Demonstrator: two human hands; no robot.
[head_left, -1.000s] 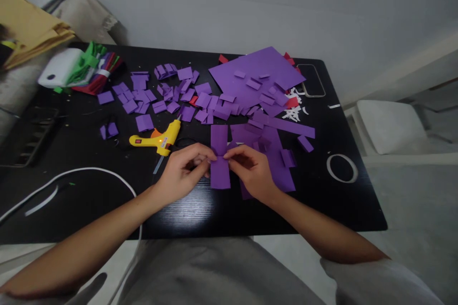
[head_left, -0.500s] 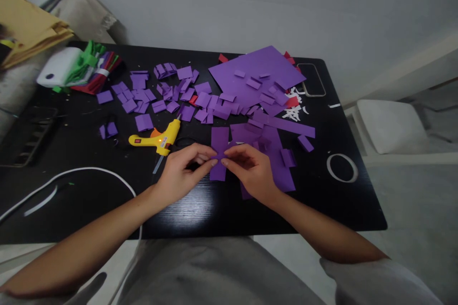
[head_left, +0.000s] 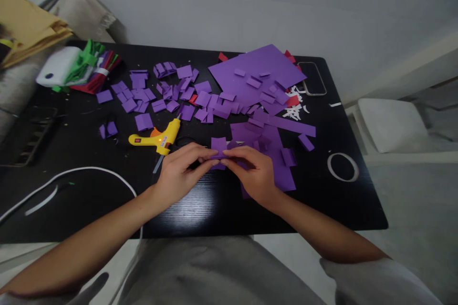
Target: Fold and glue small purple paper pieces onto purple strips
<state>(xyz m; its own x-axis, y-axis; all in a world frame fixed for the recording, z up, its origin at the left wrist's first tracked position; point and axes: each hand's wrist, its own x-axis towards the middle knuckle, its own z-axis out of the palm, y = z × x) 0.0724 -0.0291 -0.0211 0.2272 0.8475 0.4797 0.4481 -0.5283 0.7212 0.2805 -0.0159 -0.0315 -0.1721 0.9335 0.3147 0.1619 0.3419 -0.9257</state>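
Between my two hands is a small purple paper strip (head_left: 219,144), bent at its middle where the fingers meet. My left hand (head_left: 184,167) pinches its left edge between thumb and fingers. On the right edge, my right hand (head_left: 252,167) does the same. Part of the strip's lower end shows below the fingertips. Left of the hands lies a yellow glue gun (head_left: 157,139) with an orange trigger and a small lit lamp. Under and beside my right hand is a larger purple paper sheet (head_left: 284,178).
Many folded purple paper pieces (head_left: 144,122) lie scattered behind the hands. A big purple sheet (head_left: 257,64), white paper scraps (head_left: 294,112) and a phone (head_left: 313,78) are at the back right. A tape ring (head_left: 342,167) lies right; a white cable (head_left: 89,168) curves at left.
The purple strip stood long and nearly flat before; now it is folded shorter at the fingertips. Both hands stay in nearly the same place, still pinching it.
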